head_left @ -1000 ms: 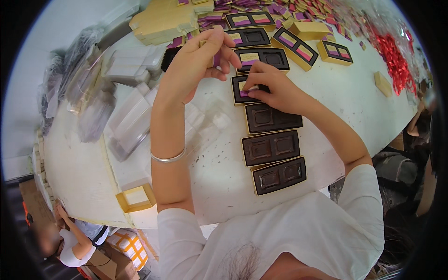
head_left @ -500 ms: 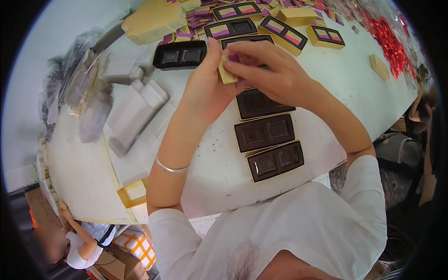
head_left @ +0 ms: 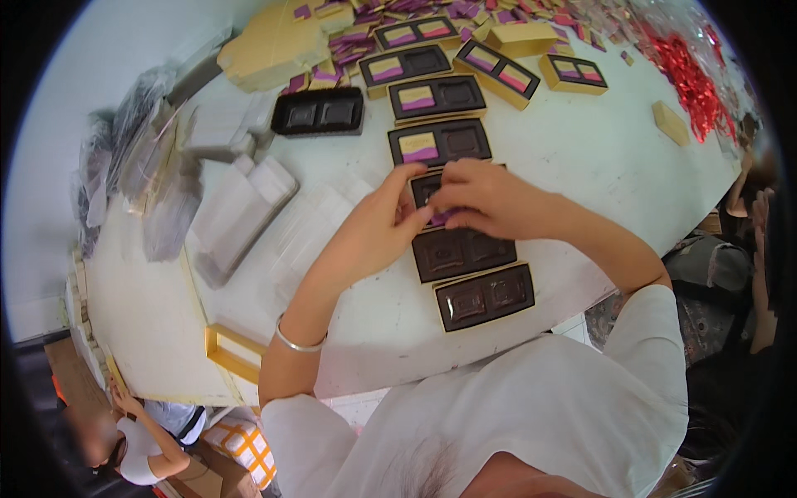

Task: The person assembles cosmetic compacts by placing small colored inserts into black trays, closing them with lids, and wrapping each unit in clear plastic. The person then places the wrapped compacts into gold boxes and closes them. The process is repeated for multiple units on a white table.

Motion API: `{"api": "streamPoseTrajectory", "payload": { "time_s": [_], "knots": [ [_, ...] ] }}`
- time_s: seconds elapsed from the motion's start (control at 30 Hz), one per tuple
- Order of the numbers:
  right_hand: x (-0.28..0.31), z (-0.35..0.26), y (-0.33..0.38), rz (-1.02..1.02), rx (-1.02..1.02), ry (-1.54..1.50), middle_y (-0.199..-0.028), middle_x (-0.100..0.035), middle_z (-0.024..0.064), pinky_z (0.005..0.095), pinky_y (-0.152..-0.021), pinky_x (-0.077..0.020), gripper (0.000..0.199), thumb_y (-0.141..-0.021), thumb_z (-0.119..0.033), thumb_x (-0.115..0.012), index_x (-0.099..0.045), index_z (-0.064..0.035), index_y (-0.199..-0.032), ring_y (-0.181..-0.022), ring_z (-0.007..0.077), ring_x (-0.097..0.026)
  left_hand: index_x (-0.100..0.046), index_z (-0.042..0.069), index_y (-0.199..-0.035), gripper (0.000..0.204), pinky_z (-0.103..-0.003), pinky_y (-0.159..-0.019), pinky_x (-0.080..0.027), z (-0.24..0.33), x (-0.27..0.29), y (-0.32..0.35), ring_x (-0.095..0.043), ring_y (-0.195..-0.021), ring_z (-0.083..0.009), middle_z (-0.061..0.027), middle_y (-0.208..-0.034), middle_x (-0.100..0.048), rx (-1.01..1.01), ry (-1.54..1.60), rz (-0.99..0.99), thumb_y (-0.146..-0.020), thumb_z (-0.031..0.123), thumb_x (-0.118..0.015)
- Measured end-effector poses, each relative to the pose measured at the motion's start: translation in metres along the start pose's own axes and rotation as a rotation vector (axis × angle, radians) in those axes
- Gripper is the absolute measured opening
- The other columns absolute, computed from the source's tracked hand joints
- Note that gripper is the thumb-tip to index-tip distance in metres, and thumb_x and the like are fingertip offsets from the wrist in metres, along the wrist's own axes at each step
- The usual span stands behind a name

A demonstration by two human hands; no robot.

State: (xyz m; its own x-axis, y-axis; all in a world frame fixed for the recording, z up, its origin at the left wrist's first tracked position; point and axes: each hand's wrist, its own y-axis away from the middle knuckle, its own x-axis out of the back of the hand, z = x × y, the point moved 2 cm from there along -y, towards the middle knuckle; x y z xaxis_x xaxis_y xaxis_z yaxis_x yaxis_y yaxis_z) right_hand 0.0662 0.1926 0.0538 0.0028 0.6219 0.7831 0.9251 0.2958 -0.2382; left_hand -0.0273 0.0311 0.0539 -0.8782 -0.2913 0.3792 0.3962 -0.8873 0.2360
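A column of gold-edged boxes with dark two-compartment trays runs down the table before me. Over the third box from the near end (head_left: 421, 189), my right hand (head_left: 490, 197) has its fingers pinched on a small purple-and-gold wrapped square (head_left: 440, 217) low in the tray. At that box's left end my left hand (head_left: 386, 220) is curled, its thumb beside the square; what lies in its palm is hidden. Nearer me are two boxes with bare trays, a middle box (head_left: 465, 251) and the nearest box (head_left: 486, 297). Beyond my hands, a box (head_left: 440, 143) holds one wrapped square in its left compartment.
A loose dark tray (head_left: 318, 112) lies left of the column. Clear plastic lids (head_left: 245, 220) are stacked farther left, near a gold sleeve (head_left: 235, 353). Heaped wrapped squares (head_left: 398, 21) and red tinsel (head_left: 685, 79) line the back. Another person (head_left: 145, 440) is at lower left.
Both hands have come down and nearer me, from above the column to the third box. The wrapped square held up between them is now down in its tray. Boxes behind are uncovered.
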Motion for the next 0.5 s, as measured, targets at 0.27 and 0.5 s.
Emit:
{"api": "streamPoseTrajectory", "payload": {
  "time_s": [0.27, 0.5],
  "knots": [
    [0.006, 0.001, -0.016, -0.131, -0.293, -0.156, -0.074, -0.055, 0.0056, 0.0346, -0.064, -0.0429, 0.016, -0.075, -0.006, -0.067, -0.057, -0.0074, -0.087, -0.07, 0.0242, -0.055, -0.034, 0.007, -0.127, 0.053, -0.027, -0.058, -0.04, -0.004, -0.002, -0.006, -0.047, -0.064, -0.0124, -0.0027, -0.072, -0.046, 0.049, -0.013, -0.048, -0.082, 0.006, -0.063],
    [0.019, 0.01, -0.029, -0.401, -0.261, -0.121, -0.074, -0.062, 0.0068, 0.0338, -0.064, -0.0455, 0.012, -0.079, -0.015, -0.066, -0.06, -0.0067, -0.086, -0.069, 0.0209, -0.059, -0.032, 0.009, -0.128, 0.054, -0.026, -0.057, -0.04, -0.005, -0.005, -0.005, -0.047, -0.062, -0.0117, -0.0027, -0.07, -0.047, 0.085, 0.046, -0.056, -0.083, 0.007, -0.063]
  ]
}}
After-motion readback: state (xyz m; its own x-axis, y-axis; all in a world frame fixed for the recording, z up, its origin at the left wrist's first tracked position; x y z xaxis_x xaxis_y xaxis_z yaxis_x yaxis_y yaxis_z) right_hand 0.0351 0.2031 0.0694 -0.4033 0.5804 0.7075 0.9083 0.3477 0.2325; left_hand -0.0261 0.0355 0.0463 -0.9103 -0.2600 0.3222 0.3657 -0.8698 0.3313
